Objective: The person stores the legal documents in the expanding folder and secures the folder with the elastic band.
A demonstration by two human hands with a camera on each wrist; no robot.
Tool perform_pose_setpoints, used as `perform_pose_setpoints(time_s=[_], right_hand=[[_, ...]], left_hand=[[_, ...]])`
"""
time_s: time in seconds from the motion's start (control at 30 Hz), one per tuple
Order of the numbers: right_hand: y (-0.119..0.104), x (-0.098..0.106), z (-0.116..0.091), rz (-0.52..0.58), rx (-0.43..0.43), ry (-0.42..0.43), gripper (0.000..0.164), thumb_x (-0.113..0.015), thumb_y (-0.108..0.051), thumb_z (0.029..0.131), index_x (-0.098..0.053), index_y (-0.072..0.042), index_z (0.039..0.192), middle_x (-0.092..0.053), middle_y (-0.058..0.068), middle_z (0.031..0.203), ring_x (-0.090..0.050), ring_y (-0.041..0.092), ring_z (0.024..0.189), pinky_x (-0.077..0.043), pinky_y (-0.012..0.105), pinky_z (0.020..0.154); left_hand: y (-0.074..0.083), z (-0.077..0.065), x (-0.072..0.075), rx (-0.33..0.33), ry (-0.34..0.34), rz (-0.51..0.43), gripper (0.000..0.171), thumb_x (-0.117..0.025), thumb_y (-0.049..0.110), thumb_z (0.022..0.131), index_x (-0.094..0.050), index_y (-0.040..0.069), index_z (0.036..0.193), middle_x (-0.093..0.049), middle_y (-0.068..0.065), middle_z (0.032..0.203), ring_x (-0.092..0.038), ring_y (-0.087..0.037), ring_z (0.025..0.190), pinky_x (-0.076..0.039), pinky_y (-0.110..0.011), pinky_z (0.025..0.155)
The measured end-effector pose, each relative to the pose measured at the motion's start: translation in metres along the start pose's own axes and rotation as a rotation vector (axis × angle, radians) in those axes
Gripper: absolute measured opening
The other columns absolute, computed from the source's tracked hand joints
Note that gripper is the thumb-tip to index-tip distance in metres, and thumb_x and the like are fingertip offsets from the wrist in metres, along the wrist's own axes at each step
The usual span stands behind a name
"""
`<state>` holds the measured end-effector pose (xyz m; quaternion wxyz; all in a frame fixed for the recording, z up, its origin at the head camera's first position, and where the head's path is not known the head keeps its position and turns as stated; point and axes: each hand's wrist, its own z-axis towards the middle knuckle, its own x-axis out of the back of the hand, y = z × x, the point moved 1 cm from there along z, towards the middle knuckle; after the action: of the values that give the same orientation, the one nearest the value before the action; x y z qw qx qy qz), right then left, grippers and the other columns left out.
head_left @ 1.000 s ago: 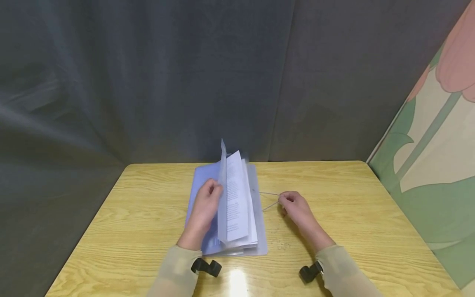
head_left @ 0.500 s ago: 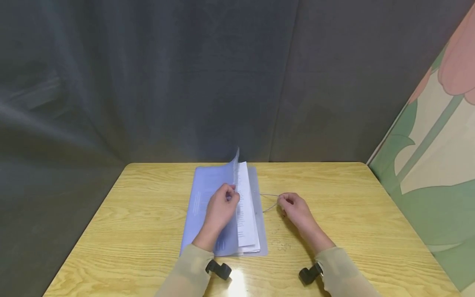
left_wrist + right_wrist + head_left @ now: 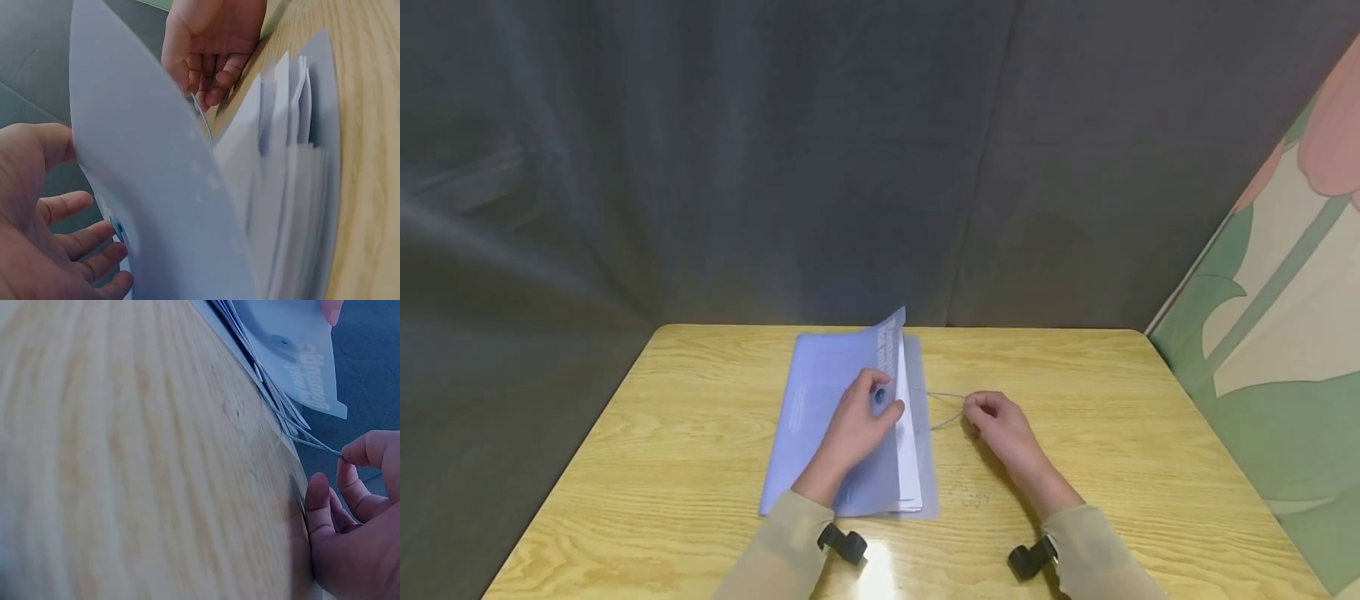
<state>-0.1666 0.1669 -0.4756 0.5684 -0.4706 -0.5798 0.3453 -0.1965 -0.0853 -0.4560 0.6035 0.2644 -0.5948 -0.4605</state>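
Note:
A translucent blue document folder (image 3: 820, 400) lies on the table, its front cover raised along the right edge over a stack of white papers (image 3: 910, 450). My left hand (image 3: 857, 425) is at that edge, thumb and fingers spread around a round button (image 3: 880, 395) on the cover. In the left wrist view the fingertips are right at the cover (image 3: 144, 125). My right hand (image 3: 1000, 421) pinches a thin grey elastic cord (image 3: 946, 394) between thumb and forefinger. The cord runs as a stretched loop from the right edge of the folder's back cover (image 3: 925, 467).
The wood-grain table (image 3: 700, 433) extends on both sides of the folder. A dark curtain (image 3: 820, 167) hangs behind the far edge, and a flower-patterned wall (image 3: 1285, 333) stands at the right. Dark scribble marks (image 3: 970, 496) are on the tabletop beside the folder.
My left hand has moved right, swinging the cover over from left to right across the papers, and its fingers have spread apart. My right hand keeps holding the cord in about the same place.

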Motion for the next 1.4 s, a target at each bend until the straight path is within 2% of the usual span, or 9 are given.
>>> perform_pose_setpoints(time_s=[0.27,0.37,0.53,0.63,0.77,0.93,1.2,1.4], right_hand=[[0.0,-0.001,0.0,0.003,0.003,-0.019,0.029,-0.065,-0.022,0.11,-0.063,0.003,0.126,-0.065,0.013,0.107,-0.059,0.025,0.099,-0.05,0.033,0.085],[0.001,-0.001,0.0,-0.002,0.002,-0.017,0.028,-0.063,-0.021,0.111,-0.064,0.002,0.126,-0.065,0.012,0.106,-0.059,0.025,0.098,-0.05,0.033,0.085],[0.001,0.0,0.001,0.011,0.004,-0.01,0.023,-0.061,-0.021,0.112,-0.064,0.0,0.119,-0.063,0.011,0.096,-0.057,0.025,0.098,-0.047,0.033,0.087],[0.0,0.0,0.0,0.035,0.007,-0.015,0.022,-0.061,-0.022,0.112,-0.062,0.0,0.116,-0.06,0.01,0.092,-0.056,0.025,0.096,-0.045,0.033,0.086],[-0.001,-0.001,0.0,0.071,0.007,-0.018,0.021,-0.061,-0.021,0.113,-0.061,0.0,0.117,-0.06,0.009,0.094,-0.055,0.024,0.091,-0.045,0.032,0.081],[-0.001,-0.001,0.001,0.095,-0.01,-0.014,0.02,-0.061,-0.021,0.113,-0.062,-0.002,0.117,-0.063,0.009,0.096,-0.055,0.023,0.089,-0.045,0.031,0.076],[-0.011,-0.003,0.003,0.1,-0.029,-0.022,0.023,-0.062,-0.022,0.112,-0.065,0.0,0.118,-0.071,0.009,0.102,-0.055,0.021,0.087,-0.047,0.029,0.073],[-0.016,-0.008,0.007,0.081,0.0,-0.041,0.023,-0.064,-0.022,0.111,-0.067,0.0,0.117,-0.076,0.009,0.109,-0.055,0.019,0.09,-0.047,0.029,0.076]], left_hand=[[-0.004,-0.002,0.007,-0.023,-0.047,0.007,0.047,-0.074,0.032,0.101,-0.06,0.011,0.142,-0.059,-0.015,0.15,-0.052,-0.039,0.145,-0.041,-0.058,0.118],[-0.007,-0.002,0.012,-0.049,-0.041,0.023,0.047,-0.076,0.029,0.101,-0.062,0.009,0.141,-0.06,-0.016,0.149,-0.052,-0.04,0.144,-0.041,-0.058,0.118],[-0.017,-0.001,0.02,-0.11,-0.004,0.138,0.044,-0.079,0.025,0.099,-0.067,0.006,0.137,-0.059,-0.02,0.152,-0.052,-0.044,0.144,-0.038,-0.06,0.12],[-0.021,-0.002,0.024,-0.141,0.0,0.241,0.046,-0.08,0.024,0.098,-0.07,0.005,0.138,-0.058,-0.025,0.154,-0.051,-0.049,0.145,-0.032,-0.07,0.121],[-0.024,-0.003,0.026,-0.102,-0.027,0.389,0.05,-0.083,0.028,0.097,-0.071,0.009,0.142,-0.052,-0.029,0.159,-0.045,-0.053,0.149,-0.021,-0.082,0.119],[-0.028,-0.004,0.024,-0.042,-0.083,0.518,0.057,-0.085,0.038,0.096,-0.07,0.017,0.147,-0.044,-0.03,0.166,-0.032,-0.056,0.157,-0.013,-0.082,0.121],[-0.033,-0.004,0.023,-0.028,-0.102,0.614,0.064,-0.084,0.048,0.095,-0.067,0.022,0.151,-0.042,-0.026,0.169,-0.03,-0.052,0.16,-0.01,-0.081,0.122],[-0.038,-0.004,0.025,-0.012,-0.106,0.647,0.069,-0.082,0.054,0.095,-0.064,0.024,0.155,-0.043,-0.02,0.17,-0.03,-0.047,0.161,-0.01,-0.081,0.123]])
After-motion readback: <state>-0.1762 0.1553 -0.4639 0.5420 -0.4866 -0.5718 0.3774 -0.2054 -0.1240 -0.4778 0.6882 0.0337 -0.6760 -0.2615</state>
